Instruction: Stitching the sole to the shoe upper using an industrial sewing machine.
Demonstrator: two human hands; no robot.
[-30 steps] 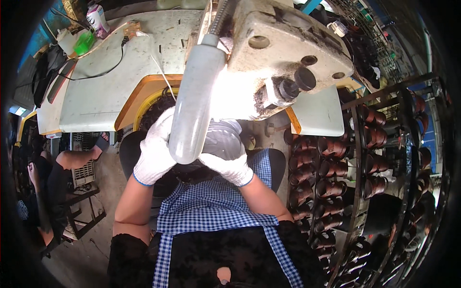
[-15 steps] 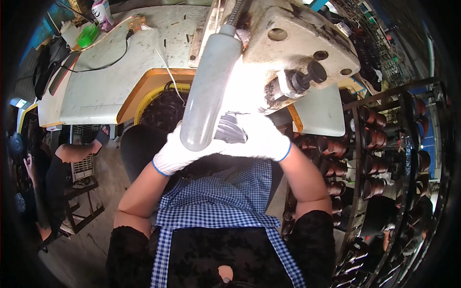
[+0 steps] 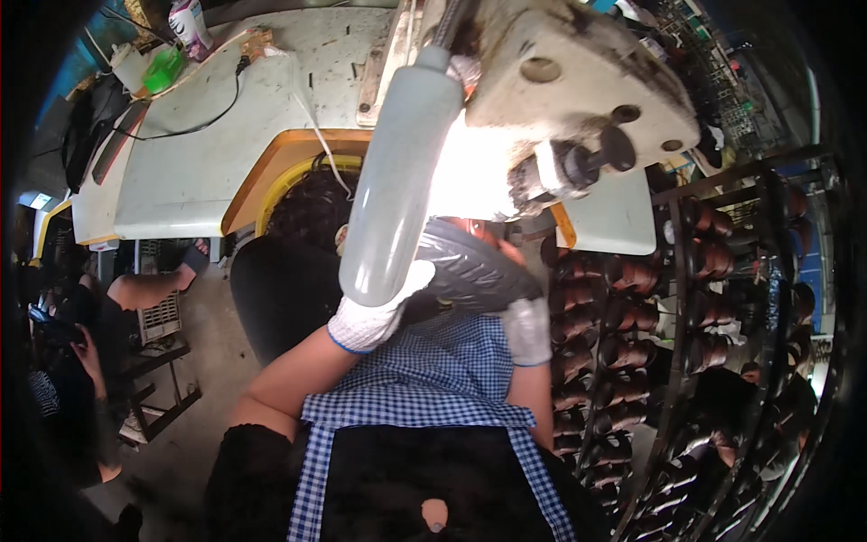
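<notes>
Below the lit head of a white sewing machine (image 3: 578, 81), I hold a shoe (image 3: 470, 266) with its black treaded sole turned up toward me. A strip of its brown upper shows at the far side. My left hand (image 3: 379, 318), in a white knit glove, is closed at the shoe's near left end, partly hidden behind the grey lamp (image 3: 397, 181). My right hand (image 3: 526, 332), gloved too and smeared by motion, grips the right end of the shoe. Glare hides the area under the machine head.
Beyond the left hand, a yellow-rimmed basket (image 3: 264, 203) of dark pieces sits in the cutout of the white table (image 3: 181, 181). Shelving racks (image 3: 673, 343) of brown shoes stand close on the right. Another person's arm (image 3: 149, 287) is at the far left.
The shoe has come out toward me and right, now showing its sole. My right hand has moved down; my left has moved slightly right and nearer.
</notes>
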